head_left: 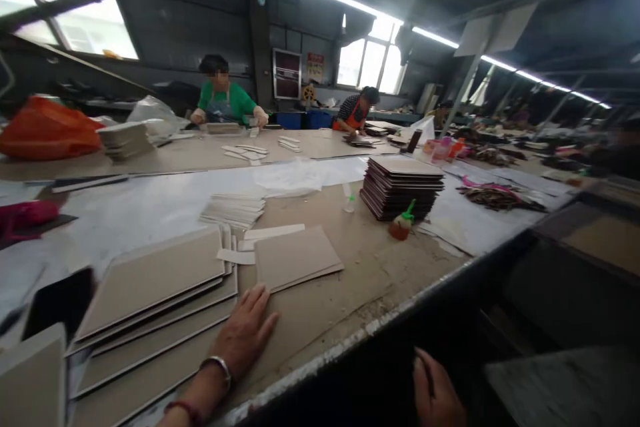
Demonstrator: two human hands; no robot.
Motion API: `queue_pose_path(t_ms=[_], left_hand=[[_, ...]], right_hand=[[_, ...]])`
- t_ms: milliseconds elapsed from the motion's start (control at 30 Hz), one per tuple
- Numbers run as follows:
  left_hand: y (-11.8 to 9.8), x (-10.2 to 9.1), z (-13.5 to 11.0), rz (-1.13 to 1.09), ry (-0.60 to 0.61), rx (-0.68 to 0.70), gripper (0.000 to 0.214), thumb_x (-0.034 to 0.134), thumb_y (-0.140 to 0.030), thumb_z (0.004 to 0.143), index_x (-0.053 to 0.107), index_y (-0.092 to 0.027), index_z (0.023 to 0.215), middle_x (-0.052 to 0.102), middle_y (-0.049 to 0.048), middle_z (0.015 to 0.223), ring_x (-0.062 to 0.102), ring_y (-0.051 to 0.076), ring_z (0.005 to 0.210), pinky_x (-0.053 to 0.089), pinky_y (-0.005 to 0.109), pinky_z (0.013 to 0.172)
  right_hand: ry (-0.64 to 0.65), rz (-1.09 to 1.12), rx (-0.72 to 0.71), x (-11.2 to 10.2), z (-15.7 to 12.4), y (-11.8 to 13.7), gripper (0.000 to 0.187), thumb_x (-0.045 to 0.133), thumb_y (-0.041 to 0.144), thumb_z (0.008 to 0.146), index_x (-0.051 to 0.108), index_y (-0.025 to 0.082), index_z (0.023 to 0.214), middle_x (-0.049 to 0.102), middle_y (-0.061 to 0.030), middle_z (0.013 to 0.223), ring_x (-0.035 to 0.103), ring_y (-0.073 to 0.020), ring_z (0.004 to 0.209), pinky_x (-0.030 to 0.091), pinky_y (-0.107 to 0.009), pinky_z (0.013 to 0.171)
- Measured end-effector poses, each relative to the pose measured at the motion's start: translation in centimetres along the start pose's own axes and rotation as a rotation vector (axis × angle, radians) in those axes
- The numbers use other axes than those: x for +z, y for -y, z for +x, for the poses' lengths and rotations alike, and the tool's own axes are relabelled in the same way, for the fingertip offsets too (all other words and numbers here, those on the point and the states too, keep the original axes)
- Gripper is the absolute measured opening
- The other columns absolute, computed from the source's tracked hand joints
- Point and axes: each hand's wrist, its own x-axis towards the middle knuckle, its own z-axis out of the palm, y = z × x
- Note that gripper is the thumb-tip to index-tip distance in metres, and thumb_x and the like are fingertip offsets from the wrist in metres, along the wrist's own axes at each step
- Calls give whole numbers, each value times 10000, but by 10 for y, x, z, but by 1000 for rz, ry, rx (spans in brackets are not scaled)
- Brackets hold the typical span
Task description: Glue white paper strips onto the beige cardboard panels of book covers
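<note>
My left hand [247, 330] lies flat on the brown work surface with its fingers spread and nothing in its grasp. Its fingertips are by the lower corner of a pair of beige cardboard sheets [297, 257]. Left of it is a fanned pile of larger cardboard panels [160, 277], close to my wrist. White card strips [237, 256] lie between the panels and the sheets. My right hand [437, 390] hangs beyond the table's front edge, partly cut off by the frame. Its visible fingers are slightly apart, and I see nothing held in them.
A stack of dark-edged boards [400, 190] stands farther back, with a green-capped glue bottle [401, 223] before it. A small clear bottle [349, 202] stands nearby. Thin strips [233, 210] lie behind the panels. Two people work across the table. The worn table edge [370, 327] runs diagonally.
</note>
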Motion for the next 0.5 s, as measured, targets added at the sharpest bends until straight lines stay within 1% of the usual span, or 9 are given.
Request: queue_pose_path(t_ms=[100, 167, 267, 333, 367, 433, 500], left_hand=[[6, 5, 0, -22, -5, 6, 432, 417, -422, 847, 536, -135, 1148, 577, 122, 1188, 506, 254, 1131, 457, 417, 931], [9, 10, -2, -14, -14, 10, 440, 421, -430, 842, 537, -138, 1150, 574, 121, 1194, 503, 261, 1135, 463, 417, 924], [10, 14, -3, 16, -25, 26, 452, 442, -434, 830, 521, -148, 1171, 559, 112, 1217, 503, 262, 1137, 473, 407, 915], [10, 14, -3, 39, -30, 25, 461, 459, -435, 821, 495, -172, 1198, 548, 92, 1236, 502, 251, 1140, 480, 396, 908], [9, 13, -3, 54, -33, 23, 466, 467, -436, 818, 484, -182, 1209, 545, 84, 1242, 502, 246, 1140, 485, 391, 901], [7, 7, -2, 88, -43, 29, 482, 481, -440, 811, 470, -186, 1221, 548, 79, 1241, 509, 235, 1134, 498, 370, 884], [3, -1, -1, 123, -35, 41, 492, 501, -423, 806, 458, -180, 1232, 548, 82, 1242, 509, 222, 1135, 502, 340, 880]], right_hand=[[-61, 26, -59, -7, 56, 23, 385, 390, 472, 838, 576, 160, 965, 654, -119, 959, 615, -222, 893, 481, -352, 809], [-82, 41, -38, -4, 98, 29, 397, 392, 467, 822, 574, 141, 958, 646, -138, 958, 608, -218, 873, 468, -350, 809], [-65, 23, 62, 12, 159, 29, 490, 387, 505, 776, 557, 105, 1003, 641, -154, 940, 611, -214, 826, 468, -335, 775], [-57, 3, 99, 25, 198, 27, 555, 389, 530, 753, 526, 88, 1060, 632, -163, 965, 609, -217, 832, 461, -334, 769], [-55, -12, 110, 31, 215, 26, 590, 397, 550, 739, 513, 82, 1079, 623, -172, 981, 604, -230, 850, 454, -347, 771], [-46, -44, 143, 43, 245, 24, 673, 430, 606, 690, 506, 59, 1076, 602, -209, 986, 583, -289, 880, 436, -410, 761], [-21, -78, 172, 52, 270, 26, 737, 488, 648, 631, 524, 23, 1019, 592, -249, 901, 565, -370, 845, 417, -490, 695]])
